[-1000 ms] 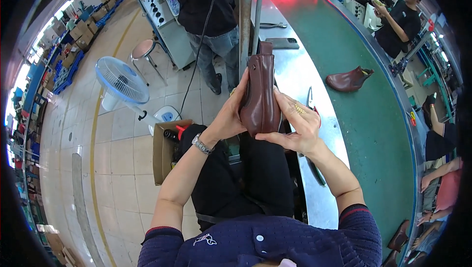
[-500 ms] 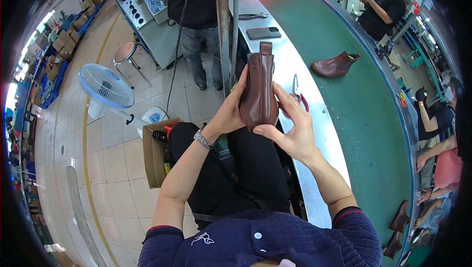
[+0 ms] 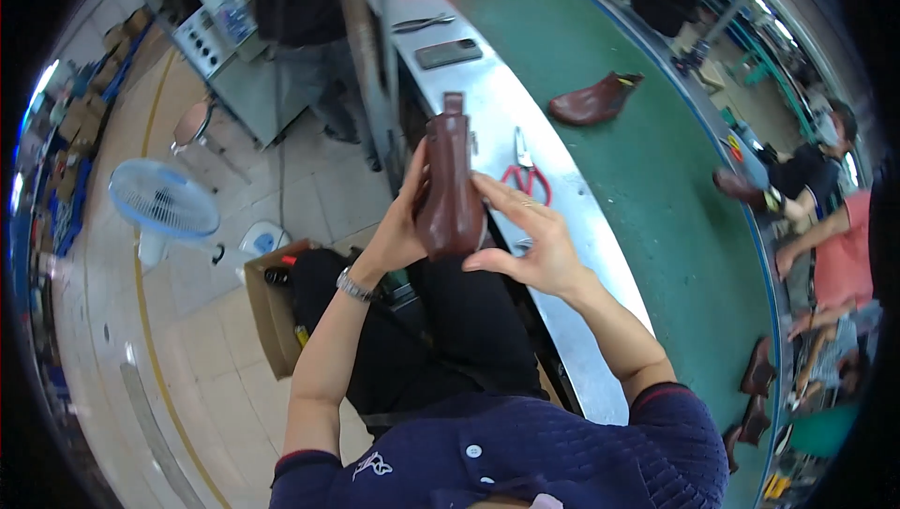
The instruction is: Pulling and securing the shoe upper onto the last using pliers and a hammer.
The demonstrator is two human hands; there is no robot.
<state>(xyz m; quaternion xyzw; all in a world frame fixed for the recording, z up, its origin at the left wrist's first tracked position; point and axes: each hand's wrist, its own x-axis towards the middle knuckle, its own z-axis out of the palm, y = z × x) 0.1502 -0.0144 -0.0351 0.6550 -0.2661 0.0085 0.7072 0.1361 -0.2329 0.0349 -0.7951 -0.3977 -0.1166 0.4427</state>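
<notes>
A brown leather ankle boot (image 3: 447,186) stands upright over my lap, its pull tab at the top and its back seam facing me. My left hand (image 3: 398,232) is closed around its left side, with the fingers partly hidden behind it. Beside the boot's right side, my right hand (image 3: 539,242) has its fingers stretched out and its thumb apart, close to the lower edge. Whether its fingertips touch the leather I cannot tell. Red-handled pliers (image 3: 527,172) lie on the metal ledge (image 3: 600,321), right of the boot.
A phone (image 3: 448,53) and another pair of pliers (image 3: 423,23) lie farther up the ledge. On the green conveyor belt (image 3: 675,256) rests another brown boot (image 3: 593,101). A cardboard box (image 3: 267,321) and a fan (image 3: 164,198) stand at left. Several people are near the belt.
The view has shifted, so the surroundings sit differently. My right thumb and fingers have loosened from the boot's side. At the far right, a person now holds a brown boot over the belt edge.
</notes>
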